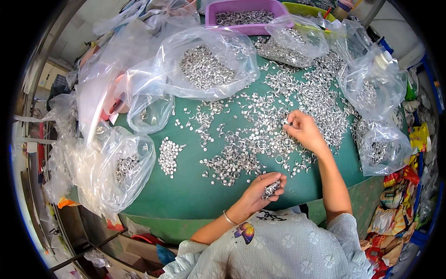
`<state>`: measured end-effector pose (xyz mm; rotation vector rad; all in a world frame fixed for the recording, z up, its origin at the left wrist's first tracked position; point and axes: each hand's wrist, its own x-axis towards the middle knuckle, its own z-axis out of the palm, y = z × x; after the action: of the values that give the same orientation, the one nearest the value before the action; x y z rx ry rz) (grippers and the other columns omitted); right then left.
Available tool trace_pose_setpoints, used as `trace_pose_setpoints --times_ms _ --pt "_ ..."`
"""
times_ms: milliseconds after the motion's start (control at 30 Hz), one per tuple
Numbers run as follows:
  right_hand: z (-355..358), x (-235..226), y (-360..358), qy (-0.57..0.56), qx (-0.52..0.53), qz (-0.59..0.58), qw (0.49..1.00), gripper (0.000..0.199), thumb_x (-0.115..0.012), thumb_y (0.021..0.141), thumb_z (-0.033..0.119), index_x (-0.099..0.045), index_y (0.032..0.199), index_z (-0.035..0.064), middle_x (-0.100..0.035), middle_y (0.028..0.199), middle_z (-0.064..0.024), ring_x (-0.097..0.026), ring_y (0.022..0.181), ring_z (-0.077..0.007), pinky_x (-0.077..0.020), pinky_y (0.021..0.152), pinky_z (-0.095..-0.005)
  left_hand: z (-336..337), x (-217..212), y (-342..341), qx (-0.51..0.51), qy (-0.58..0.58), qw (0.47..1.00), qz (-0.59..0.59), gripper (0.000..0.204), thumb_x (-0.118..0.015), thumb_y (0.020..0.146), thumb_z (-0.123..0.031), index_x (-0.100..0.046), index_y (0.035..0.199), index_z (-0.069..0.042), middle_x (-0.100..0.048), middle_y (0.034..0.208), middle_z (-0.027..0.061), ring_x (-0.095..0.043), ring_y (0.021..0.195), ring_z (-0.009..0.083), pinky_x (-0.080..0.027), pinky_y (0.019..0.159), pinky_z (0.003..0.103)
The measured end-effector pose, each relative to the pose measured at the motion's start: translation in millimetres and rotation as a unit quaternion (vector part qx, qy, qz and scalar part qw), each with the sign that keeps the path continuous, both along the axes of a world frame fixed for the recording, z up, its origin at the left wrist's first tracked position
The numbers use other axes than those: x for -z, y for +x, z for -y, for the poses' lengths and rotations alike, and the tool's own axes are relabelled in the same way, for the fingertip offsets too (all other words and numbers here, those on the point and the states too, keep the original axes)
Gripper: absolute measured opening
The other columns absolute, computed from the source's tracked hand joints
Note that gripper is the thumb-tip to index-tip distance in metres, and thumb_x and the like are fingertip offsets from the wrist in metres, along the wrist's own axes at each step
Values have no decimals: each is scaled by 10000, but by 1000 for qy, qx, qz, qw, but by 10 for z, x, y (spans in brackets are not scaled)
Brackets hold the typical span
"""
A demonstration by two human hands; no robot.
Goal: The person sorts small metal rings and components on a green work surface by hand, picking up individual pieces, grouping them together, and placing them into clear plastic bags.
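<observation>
Small silver metal rings lie in a wide loose spread (pixel 320 100) over the green tabletop (pixel 195 195). Near the front edge, my left hand (pixel 256 191) is closed around a handful of rings (pixel 271 189). Farther up and to the right, my right hand (pixel 304 131) pinches at the spread; a bit of silver shows at its fingertips, probably a ring. Left of that hand sits a denser heap of rings (pixel 232 162). A small separate pile of silver pieces (pixel 170 157) is farther left.
Clear plastic bags holding silver pieces stand at the back (pixel 204 65), left (pixel 125 162) and right (pixel 381 146). A purple tub (pixel 246 29) of rings and a yellow-green tub (pixel 306 8) are at the far edge. Colourful packages (pixel 395 195) lie beyond the table's right side.
</observation>
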<state>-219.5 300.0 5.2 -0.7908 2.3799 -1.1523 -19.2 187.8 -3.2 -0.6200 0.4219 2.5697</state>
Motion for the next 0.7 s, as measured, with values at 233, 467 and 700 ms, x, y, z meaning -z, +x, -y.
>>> trace_pose_setpoints --times_ms 233,467,700 --pt "41 -21 -15 -414 28 519 748 196 -535 887 42 -539 1080 6 -504 769 -12 -429 597 -77 -371 503 -219 -17 -4 -13 2 -2 1000 -4 205 -537 939 -222 -597 955 -26 -536 815 23 -478 637 97 -363 455 200" --pt "384 91 147 25 -13 -171 985 236 -713 769 161 -627 976 85 -632 848 -136 -615 731 -295 -477 636 -390 -17 14 -19 -8 5 1000 -5 199 -542 937 -218 -602 959 -30 -538 824 21 -478 641 95 -362 461 204" --pt "317 158 65 -150 17 50 987 84 -638 853 104 -599 909 57 -503 667 34 -385 551 -62 -315 509 -211 35 24 38 -7 10 1000 -2 202 -547 936 -220 -605 969 -29 -541 826 22 -481 644 97 -364 463 202"
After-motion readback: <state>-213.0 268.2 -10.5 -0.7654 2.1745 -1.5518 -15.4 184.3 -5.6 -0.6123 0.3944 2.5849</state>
